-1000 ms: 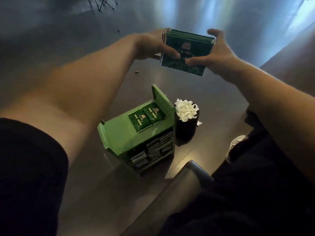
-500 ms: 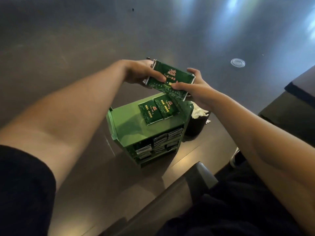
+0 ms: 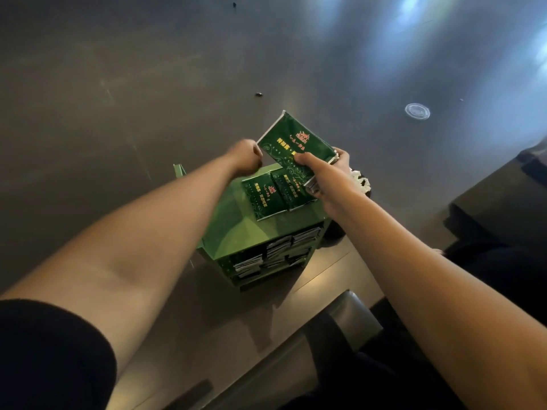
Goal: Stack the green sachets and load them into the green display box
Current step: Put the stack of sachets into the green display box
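Observation:
My right hand (image 3: 324,174) grips a stack of green sachets (image 3: 296,146) by its near end, thumb on top, tilted above the back of the green display box (image 3: 251,232). My left hand (image 3: 247,156) is beside the stack's left edge with its fingers curled; I cannot see whether it touches the stack. Two loose sachets (image 3: 278,193) lie side by side on the box's top panel. Several more sachets (image 3: 278,253) fill the shelves in the box's front.
A dark cup with white pieces (image 3: 361,183) stands right of the box, partly behind my right hand. A clear plastic lid (image 3: 417,111) lies on the dark table at the far right. A chair back (image 3: 343,315) rises in front of me.
My left hand has taken its thumb off the stack and curled beside it. The right hand alone now holds the stack, turned more lengthwise and lowered towards the box.

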